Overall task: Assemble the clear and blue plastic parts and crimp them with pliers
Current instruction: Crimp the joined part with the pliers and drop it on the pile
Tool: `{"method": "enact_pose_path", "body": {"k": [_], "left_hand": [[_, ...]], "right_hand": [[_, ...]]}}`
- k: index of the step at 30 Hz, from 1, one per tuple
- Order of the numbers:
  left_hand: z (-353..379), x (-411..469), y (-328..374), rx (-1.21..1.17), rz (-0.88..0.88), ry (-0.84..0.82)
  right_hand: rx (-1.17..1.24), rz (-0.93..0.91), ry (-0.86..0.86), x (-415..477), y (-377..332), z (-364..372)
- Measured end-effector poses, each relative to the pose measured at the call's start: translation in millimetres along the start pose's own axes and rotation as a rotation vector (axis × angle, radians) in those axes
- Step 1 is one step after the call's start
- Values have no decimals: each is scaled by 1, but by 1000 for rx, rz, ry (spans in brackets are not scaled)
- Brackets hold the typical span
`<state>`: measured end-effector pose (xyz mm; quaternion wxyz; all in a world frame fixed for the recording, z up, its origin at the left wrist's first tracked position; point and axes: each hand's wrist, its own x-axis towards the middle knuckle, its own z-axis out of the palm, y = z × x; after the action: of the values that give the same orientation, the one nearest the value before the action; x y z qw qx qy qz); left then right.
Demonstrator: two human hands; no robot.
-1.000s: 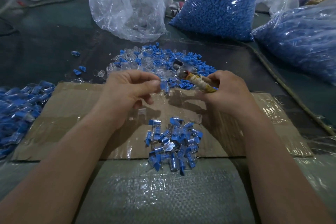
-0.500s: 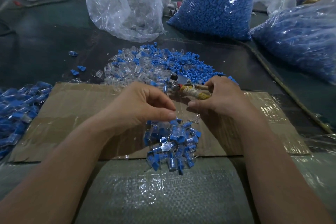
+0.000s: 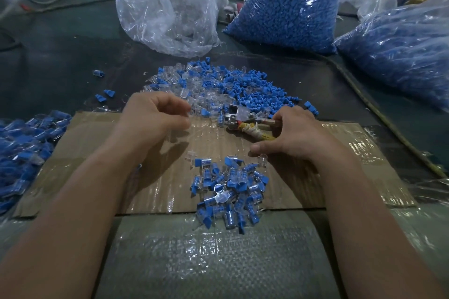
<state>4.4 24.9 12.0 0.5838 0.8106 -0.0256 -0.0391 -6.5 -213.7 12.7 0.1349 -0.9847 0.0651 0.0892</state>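
Dark matting covers your tabletop (image 3: 60, 56), and a taped cardboard sheet (image 3: 352, 153) lies across its middle. Beyond the sheet's far edge spreads a loose heap of clear and blue parts (image 3: 243, 85). A small pile of joined pieces (image 3: 230, 189) sits at the sheet's near edge, spilling onto the woven plastic cover (image 3: 206, 262) in front of you. A larger pile of joined pieces (image 3: 24, 143) lies off the sheet's left edge.

Your right hand (image 3: 296, 133) is at the far edge of the cardboard, fingers curled round the handles of the pliers (image 3: 243, 121). One handle is wrapped in pale cord, and the metal head points left, touching the edge of the loose heap. Your thumb stretches out low over the cardboard, just above a single clear part (image 3: 263, 160) lying at the top of the small pile.

Your left hand (image 3: 150, 121) hovers over the far left of the sheet, fingers curled with thumb and forefinger close together. Whether they pinch a part, you cannot tell from here; the tips are blurred.

Along the far edge of the tabletop stand a clear bag (image 3: 167, 7) and a bag of blue parts (image 3: 286, 2). Another blue-filled bag (image 3: 401, 51) lies at the right edge.
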Motion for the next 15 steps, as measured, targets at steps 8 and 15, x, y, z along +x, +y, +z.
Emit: {"method": "enact_pose_path", "body": {"k": [8,15], "left_hand": [[-6,-3,-3,357,29,-440],[0,-2,-5,345,147,-323]], "right_hand": [[72,7,5,-1,1,-2],[197,-1,122,0,1,-3]]}}
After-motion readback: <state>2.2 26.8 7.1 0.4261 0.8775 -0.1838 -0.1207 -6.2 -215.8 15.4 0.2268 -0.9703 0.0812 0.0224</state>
